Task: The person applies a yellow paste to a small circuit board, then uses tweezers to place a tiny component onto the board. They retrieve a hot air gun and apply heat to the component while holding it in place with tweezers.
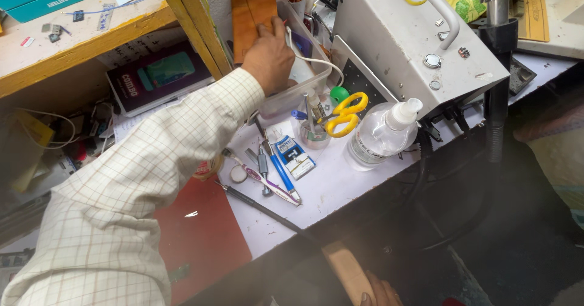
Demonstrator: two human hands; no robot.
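My left hand (pixel 267 53) reaches from a checked sleeve into a clear plastic bin (pixel 286 99) at the back of the white bench. Its fingertips are hidden inside the bin, against an orange-brown flat panel (pixel 250 14). A white cable (pixel 310 59) loops out of the bin just right of the hand. Whether the fingers grip anything is hidden. At the bottom edge my right hand (pixel 380 292) is closed round a tan flat piece (pixel 344 268), held below the bench's front edge.
A grey metal machine (pixel 413 38) with a handle stands at the right. In front of it are a clear pump bottle (pixel 380 135), yellow scissors (pixel 344 114), a small jar of tools (pixel 314 134), a blue-white packet (pixel 295 157), tweezers and a toothbrush. A red mat (pixel 201 233) lies left, under a yellow wooden shelf (pixel 91 44).
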